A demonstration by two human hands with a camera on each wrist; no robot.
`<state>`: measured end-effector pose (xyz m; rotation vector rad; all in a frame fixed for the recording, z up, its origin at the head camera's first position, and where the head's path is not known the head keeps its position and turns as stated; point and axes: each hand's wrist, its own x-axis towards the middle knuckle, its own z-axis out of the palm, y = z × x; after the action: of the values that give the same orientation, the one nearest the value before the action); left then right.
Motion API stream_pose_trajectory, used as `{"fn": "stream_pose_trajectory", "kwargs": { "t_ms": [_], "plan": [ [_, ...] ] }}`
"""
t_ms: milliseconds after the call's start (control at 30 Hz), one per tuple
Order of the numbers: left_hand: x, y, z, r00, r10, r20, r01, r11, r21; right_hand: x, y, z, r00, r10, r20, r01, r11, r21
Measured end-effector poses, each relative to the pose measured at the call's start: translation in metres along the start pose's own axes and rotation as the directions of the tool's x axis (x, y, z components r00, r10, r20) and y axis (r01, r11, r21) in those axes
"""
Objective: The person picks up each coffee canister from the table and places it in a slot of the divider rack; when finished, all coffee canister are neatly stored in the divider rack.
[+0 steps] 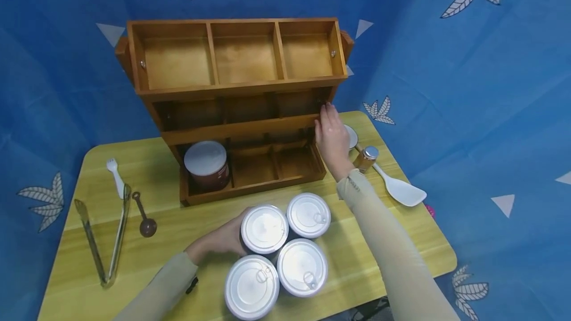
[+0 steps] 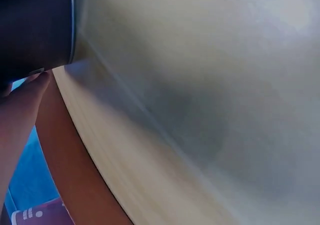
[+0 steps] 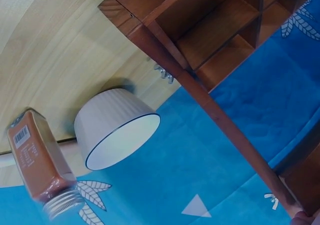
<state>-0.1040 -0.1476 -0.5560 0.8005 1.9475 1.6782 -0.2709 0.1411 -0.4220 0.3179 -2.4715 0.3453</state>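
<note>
Several white-lidded cans stand grouped at the table's front. My left hand grips the back-left can from its left side; in the left wrist view my fingers lie against the dark can wall. My right hand rests with straight fingers on the right end of the wooden three-tier rack, at the middle tier. One fingertip shows by the rack's edge. Another brown can sits in the rack's bottom-left compartment.
Right of the rack are a small white cup, a spice jar and a white paddle; the right wrist view also shows the cup and jar. Tongs, a brown spoon and a white fork lie left.
</note>
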Motion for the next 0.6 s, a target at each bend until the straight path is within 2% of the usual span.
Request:
{"fn": "stream_pose_trajectory", "kwargs": {
  "t_ms": [200, 333, 433, 533, 600],
  "plan": [
    [-0.002, 0.001, 0.007, 0.998, 0.014, -0.066, -0.016, 0.999, -0.027, -0.001, 0.001, 0.002, 1.0, 0.002, -0.021, -0.002, 1.0, -0.012],
    [-0.004, 0.001, 0.008, 0.987, 0.022, -0.157, -0.027, 0.999, -0.028, 0.001, 0.0, 0.002, 1.0, 0.006, -0.015, -0.007, 1.0, -0.01],
    [-0.005, 0.006, 0.005, 0.965, 0.039, -0.259, -0.034, 0.999, 0.025, 0.0, -0.001, 0.002, 1.0, 0.012, -0.004, -0.012, 1.0, -0.004],
    [0.001, 0.019, 0.001, 0.93, 0.051, -0.363, -0.035, 0.998, 0.051, 0.0, -0.001, 0.002, 1.0, 0.014, 0.0, -0.014, 1.0, -0.006],
    [0.011, 0.031, -0.004, 0.903, 0.04, -0.428, -0.021, 0.999, 0.048, 0.001, 0.0, 0.001, 1.0, 0.014, -0.008, -0.014, 1.0, -0.011]
  ]
}}
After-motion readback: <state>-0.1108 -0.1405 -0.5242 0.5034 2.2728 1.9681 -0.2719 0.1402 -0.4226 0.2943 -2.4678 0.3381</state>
